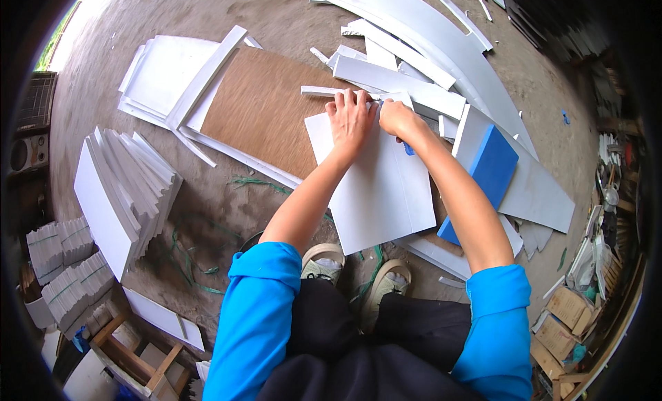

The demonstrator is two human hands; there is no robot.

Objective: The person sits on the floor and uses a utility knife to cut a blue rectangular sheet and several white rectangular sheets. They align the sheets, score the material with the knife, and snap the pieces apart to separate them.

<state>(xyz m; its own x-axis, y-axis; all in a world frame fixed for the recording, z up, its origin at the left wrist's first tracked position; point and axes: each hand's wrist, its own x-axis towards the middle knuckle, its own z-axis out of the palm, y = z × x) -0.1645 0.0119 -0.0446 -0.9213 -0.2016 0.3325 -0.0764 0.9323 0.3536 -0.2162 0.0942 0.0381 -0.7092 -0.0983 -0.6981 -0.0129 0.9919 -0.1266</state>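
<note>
Left hand: left hand (349, 118) lies palm down on the far end of the white sheet (376, 180), fingers straight, close together, pressing flat; nothing gripped.
Right hand: right hand (396, 118) just beside the left, at the sheet's far edge, fingers curled shut around a small blue-handled tool (408, 148); only a bit of blue shows below the fist, tool type cannot be told.
White sheet: flat, rectangular, lying partly on the brown board (265, 108) and partly over the floor, directly in front of the person's feet; a straight line runs lengthwise down it, right of middle.
Brown board: lies flat on the concrete floor (207, 208), framed by long white strips (207, 77) along its left side.
Blue panel: blue panel (486, 170) rests tilted on white sheets to the right of the right forearm, near but apart from the worked sheet.
Stack, left: fanned stack of white cut pieces (124, 187) standing on the floor, well apart from the hands.
Far offcuts: long curved white strips (420, 28) piled beyond the hands.
Feet: two pale sandals (352, 270) just below the sheet's near edge.
Green strapping: loose green strands (258, 184) on the floor beside the board.
</note>
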